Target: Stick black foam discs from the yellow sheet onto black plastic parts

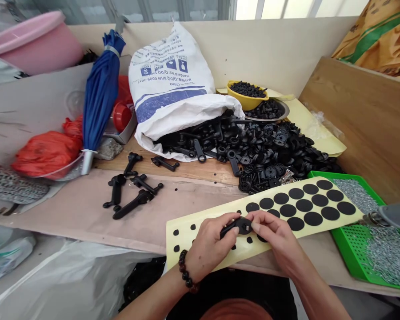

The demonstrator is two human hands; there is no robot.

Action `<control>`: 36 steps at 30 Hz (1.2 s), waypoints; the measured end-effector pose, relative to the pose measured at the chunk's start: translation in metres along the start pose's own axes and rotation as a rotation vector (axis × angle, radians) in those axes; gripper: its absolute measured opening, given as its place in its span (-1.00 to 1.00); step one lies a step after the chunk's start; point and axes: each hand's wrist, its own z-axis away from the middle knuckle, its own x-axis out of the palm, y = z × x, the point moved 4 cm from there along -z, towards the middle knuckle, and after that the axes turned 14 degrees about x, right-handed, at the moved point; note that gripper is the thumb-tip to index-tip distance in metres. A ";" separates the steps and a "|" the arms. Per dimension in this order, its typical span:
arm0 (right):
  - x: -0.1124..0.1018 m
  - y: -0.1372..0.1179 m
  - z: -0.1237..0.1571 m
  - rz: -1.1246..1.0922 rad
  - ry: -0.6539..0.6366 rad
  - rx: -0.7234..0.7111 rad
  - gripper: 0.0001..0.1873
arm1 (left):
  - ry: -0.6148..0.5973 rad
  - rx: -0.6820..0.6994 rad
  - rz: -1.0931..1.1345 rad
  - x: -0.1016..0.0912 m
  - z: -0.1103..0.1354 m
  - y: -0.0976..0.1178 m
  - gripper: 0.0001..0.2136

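Observation:
Both my hands meet over the near end of a yellow backing sheet (200,224) that carries rows of round black stickers (304,205). My left hand (208,246), with a dark bead bracelet on the wrist, is closed around a black plastic part (242,225) with a round head. My right hand (275,235) pinches the round head of the same part with its fingertips. The sheet's near end shows only small black dots where stickers are gone.
A heap of black plastic parts (270,151) spills from a white woven sack (173,84). Several finished black levers (133,193) lie to the left. A green tray of small metal screws (380,240) sits right, with a grey tool (391,215) over it. A yellow bowl (246,95), blue umbrella (100,93) and pink tub (36,40) stand behind.

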 end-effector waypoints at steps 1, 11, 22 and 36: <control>0.001 0.000 0.000 0.010 -0.002 -0.003 -0.79 | -0.004 -0.008 -0.011 0.000 0.000 0.000 -0.66; 0.007 -0.002 0.004 0.018 0.001 -0.054 -0.81 | -0.013 -0.091 0.104 -0.001 0.000 -0.002 -0.73; 0.010 0.005 0.009 -0.399 -0.115 0.166 -0.81 | 0.130 -0.032 0.101 -0.007 0.010 0.000 -0.76; 0.040 -0.001 0.017 0.246 -0.024 -0.110 -0.67 | 0.152 0.017 0.099 -0.014 0.028 0.012 -0.75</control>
